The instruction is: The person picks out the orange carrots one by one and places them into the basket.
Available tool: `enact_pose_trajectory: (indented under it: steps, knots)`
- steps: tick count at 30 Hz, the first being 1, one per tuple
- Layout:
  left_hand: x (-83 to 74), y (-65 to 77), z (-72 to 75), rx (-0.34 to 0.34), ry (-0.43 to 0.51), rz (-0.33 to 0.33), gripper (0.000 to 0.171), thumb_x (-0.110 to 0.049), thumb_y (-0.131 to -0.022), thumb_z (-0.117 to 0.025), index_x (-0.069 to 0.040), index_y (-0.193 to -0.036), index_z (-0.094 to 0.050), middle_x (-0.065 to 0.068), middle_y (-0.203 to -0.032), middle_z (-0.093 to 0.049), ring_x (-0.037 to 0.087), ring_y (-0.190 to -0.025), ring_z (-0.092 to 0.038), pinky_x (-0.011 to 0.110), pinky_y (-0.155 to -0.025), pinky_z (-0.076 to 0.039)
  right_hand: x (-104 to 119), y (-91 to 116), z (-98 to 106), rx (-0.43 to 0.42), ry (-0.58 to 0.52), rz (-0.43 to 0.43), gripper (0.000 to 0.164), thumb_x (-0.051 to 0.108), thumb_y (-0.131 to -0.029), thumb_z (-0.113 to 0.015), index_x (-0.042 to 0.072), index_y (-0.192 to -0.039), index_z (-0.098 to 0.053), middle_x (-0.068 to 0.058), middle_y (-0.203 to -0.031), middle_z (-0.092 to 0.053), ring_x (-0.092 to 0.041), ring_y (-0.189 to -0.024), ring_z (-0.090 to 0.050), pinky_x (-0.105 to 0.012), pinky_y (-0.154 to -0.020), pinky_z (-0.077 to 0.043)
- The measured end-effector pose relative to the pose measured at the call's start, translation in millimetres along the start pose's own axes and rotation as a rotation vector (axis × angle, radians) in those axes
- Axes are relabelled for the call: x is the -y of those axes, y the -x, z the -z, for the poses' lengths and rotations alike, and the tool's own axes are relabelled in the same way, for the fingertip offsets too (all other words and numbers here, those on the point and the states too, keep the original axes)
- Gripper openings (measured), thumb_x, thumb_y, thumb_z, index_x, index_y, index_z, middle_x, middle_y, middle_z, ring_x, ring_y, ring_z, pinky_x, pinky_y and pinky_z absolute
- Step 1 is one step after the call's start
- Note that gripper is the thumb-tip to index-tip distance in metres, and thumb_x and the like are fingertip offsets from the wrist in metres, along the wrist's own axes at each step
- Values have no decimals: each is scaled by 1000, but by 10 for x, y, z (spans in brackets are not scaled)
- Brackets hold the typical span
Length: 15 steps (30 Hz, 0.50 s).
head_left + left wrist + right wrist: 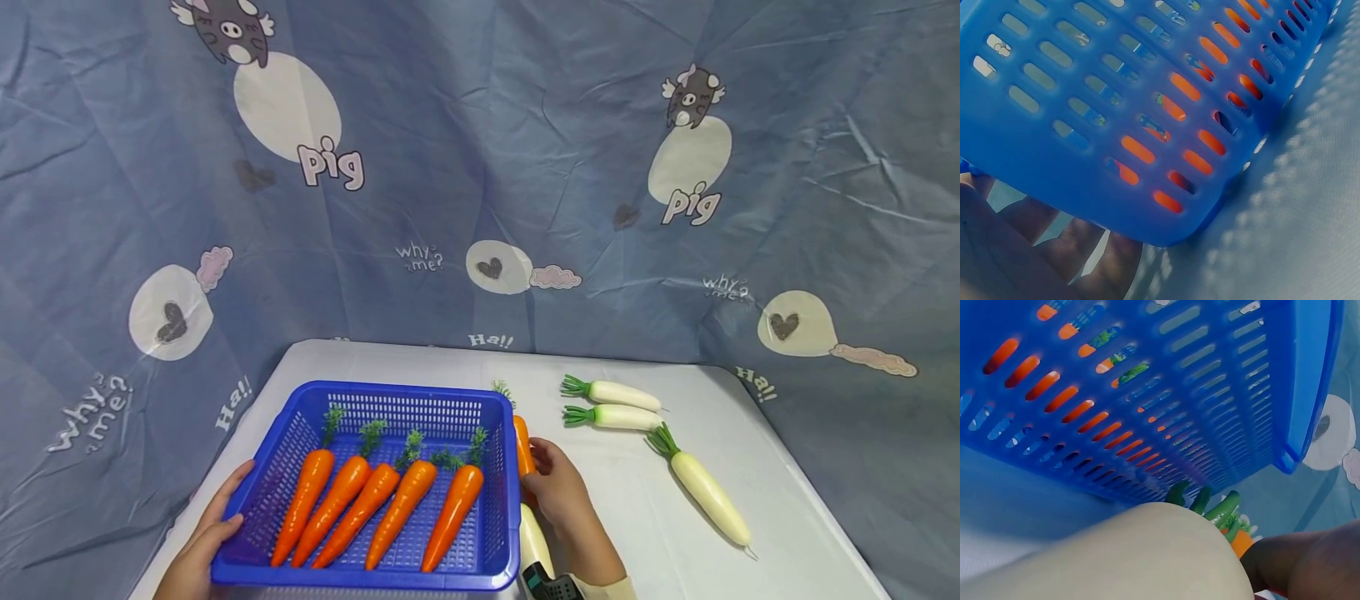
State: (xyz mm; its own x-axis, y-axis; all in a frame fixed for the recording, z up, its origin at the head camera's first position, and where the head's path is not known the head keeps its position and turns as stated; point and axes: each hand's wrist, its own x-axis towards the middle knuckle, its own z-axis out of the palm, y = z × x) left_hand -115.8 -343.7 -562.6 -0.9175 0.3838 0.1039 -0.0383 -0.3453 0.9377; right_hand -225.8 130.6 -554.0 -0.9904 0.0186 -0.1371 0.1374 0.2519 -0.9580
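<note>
A blue plastic basket [369, 580] holds several orange carrots [402, 514] with feathery green tops, laid side by side. At its left rim is my left hand [201, 537], thumb and fingers touching the edge; the left wrist view shows the spread fingers [1079, 240] against the basket's outside. One more carrot [522, 442] lies outside, along the basket's right wall, and my right hand [558, 483] grips it between thumb and fingers. Beside the right wrist lies a white radish [534, 540], which fills the lower part of the right wrist view; its green stalks [1222, 511] show there.
Two small white radishes [624, 393] with green stalks lie at the back right of the white table [780, 475]. A larger white radish [712, 500] is slanted nearer the right edge. Behind the table hangs a blue cloth [420, 167] with printed pigs.
</note>
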Motion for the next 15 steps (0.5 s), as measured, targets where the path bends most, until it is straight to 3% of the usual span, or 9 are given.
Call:
enact_pose_trajectory:
  steps: [8, 15]
  knots:
    - [5, 3, 5, 28, 11, -21, 64, -10, -113, -14, -41, -167, 1, -34, -148, -43, -4, -132, -52, 28, -101, -52, -8, -13, 61, 4, -113, -30, 61, -4, -87, -64, -6, -147, -51, -25, -142, -59, -37, -128, -60, -44, -101, -56]
    - [0, 6, -1, 37, 4, -41, 64, -9, -112, -14, -39, -167, 0, -32, -150, -43, -5, -133, -51, 26, -102, -51, -22, -27, 121, 28, -306, -72, 58, -6, -91, -57, -10, -148, -46, -28, -139, -54, -28, -116, -61, -30, -91, -56]
